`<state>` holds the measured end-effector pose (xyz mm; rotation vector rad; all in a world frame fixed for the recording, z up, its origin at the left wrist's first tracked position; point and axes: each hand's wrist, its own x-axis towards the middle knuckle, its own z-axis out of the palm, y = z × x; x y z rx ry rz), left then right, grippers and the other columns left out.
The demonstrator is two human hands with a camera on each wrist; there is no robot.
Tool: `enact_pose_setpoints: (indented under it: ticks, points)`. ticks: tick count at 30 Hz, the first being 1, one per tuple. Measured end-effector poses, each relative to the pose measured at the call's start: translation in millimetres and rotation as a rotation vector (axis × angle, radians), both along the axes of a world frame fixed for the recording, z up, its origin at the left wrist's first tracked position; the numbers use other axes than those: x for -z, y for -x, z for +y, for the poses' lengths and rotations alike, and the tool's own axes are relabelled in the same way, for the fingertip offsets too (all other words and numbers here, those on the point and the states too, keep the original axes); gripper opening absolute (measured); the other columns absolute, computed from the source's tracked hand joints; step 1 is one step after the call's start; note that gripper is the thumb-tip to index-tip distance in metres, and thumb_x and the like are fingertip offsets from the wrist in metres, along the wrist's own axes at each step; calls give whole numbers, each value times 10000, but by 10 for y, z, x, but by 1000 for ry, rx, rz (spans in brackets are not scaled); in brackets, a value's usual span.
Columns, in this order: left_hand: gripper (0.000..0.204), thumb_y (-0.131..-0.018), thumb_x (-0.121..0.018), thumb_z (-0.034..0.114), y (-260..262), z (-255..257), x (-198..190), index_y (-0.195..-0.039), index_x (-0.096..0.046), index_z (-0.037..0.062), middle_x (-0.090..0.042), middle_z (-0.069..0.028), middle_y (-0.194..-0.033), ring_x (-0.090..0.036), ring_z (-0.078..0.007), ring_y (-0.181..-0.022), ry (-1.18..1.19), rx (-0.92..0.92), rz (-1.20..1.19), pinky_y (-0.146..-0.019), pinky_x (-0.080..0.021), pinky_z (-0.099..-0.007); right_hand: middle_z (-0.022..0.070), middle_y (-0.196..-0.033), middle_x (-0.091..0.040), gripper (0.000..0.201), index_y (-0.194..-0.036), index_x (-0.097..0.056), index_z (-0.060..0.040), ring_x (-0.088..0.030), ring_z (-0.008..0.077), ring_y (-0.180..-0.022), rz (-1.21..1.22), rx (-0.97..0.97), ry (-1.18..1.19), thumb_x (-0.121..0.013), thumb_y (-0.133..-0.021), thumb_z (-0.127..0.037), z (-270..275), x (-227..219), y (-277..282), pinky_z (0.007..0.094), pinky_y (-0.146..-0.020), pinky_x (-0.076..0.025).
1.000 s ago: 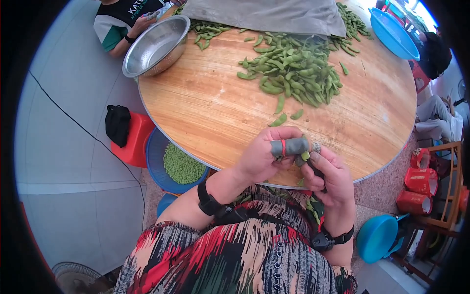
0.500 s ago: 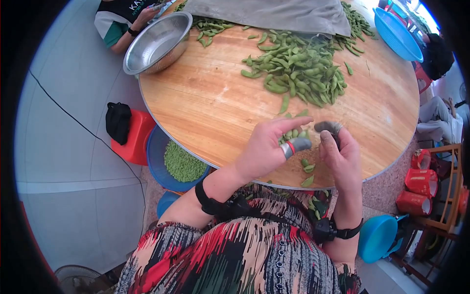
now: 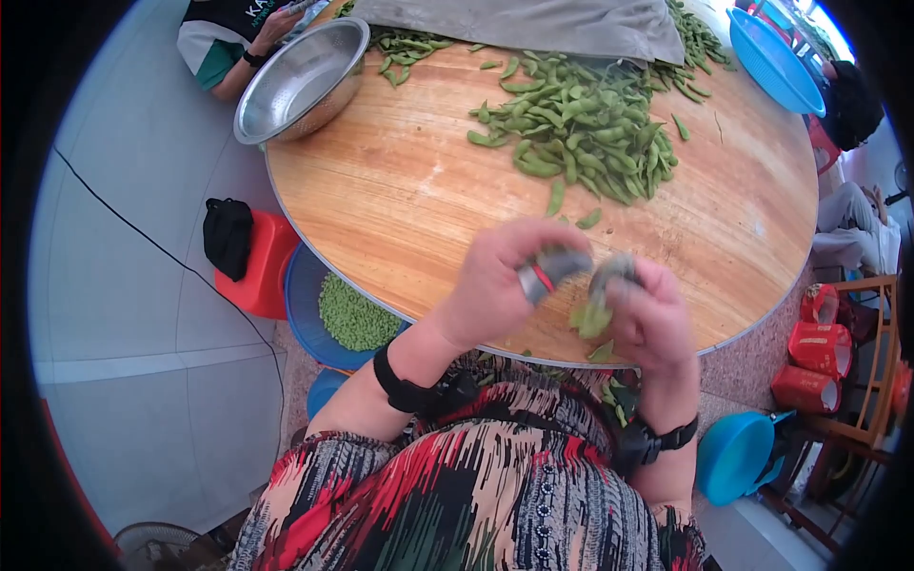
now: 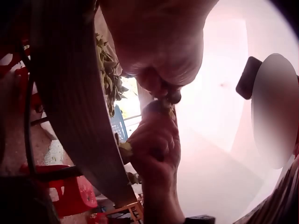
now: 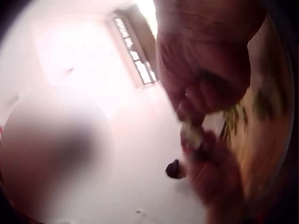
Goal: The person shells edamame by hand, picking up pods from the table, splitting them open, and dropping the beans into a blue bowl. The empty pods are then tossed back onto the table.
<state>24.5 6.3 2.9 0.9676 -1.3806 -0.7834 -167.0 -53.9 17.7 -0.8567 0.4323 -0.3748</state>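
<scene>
The left hand (image 3: pixel 500 276) is raised over the near table edge, its fingers curled round green soybeans that show only partly. A grey cover with a red band (image 3: pixel 542 278) sheathes its thumb. Close by on the right, the blurred right hand (image 3: pixel 655 309) has its covered fingertips bent inward, and a pale green edamame pod (image 3: pixel 592 320) shows just under them. The right wrist view has a green piece (image 5: pixel 190 133) between the fingertips of both hands. Past the hands lies a heap of edamame pods (image 3: pixel 590 133) on the round wooden table (image 3: pixel 381 209).
A steel basin (image 3: pixel 305 81) tilts at the table's left edge, with another person's hand (image 3: pixel 276 33) behind it. Below stands a blue tub (image 3: pixel 303 314) of shelled beans beside a red stool (image 3: pixel 262 266). Grey cloth (image 3: pixel 524 24) covers pods at the back; a blue basket (image 3: pixel 776 62) is far right.
The hands worked together on a pod, moved apart with beans showing in the left hand, and have now come close again. The left fingers have curled in; a pod shows at the right fingertips.
</scene>
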Motion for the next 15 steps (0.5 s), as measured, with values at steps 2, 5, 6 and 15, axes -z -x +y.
enact_pose_setpoints:
  ticks: [2, 5, 6, 15]
  points:
    - [184, -798, -576, -12, -45, 3, -20, -975, -587, 35, -586, -27, -788, -508, -80, -624, -261, -116, 255, -514, -405, -190, 9, -582, -526, 192, -974, -591, -19, -448, 68, -446, 199, -228, 389, -600, -816, -128, -106, -67, -24, 225, -410, -342]
    - [65, -858, -543, 57, -110, -46, 22, -921, -554, 45, -562, -15, -790, -468, -48, -624, -335, -32, 777, -500, -353, -151, 155, -657, -580, 244, -1023, -599, -95, -599, 271, -616, 718, 286, 1242, -609, -783, -137, -156, -45, -262, 372, -546, -452]
    - [45, -869, -535, 78, -89, -46, 35, -901, -547, 49, -556, -17, -785, -462, -49, -623, -395, -7, 758, -497, -344, -145, 155, -657, -580, 244, -1023, -599, -95, -599, 271, -616, 718, 290, 1244, -609, -783, -137, -191, -4, -315, 372, -546, -452]
    - [227, -784, -642, 53, 36, 12, 10, -1010, -622, 61, -566, -24, -743, -507, -97, -627, -251, -123, 163, -519, -395, -192, 130, -595, -579, 109, -840, -556, -35, -575, 272, -520, 832, 613, 1501, -584, -803, -134, -181, 272, -276, 355, -466, -425]
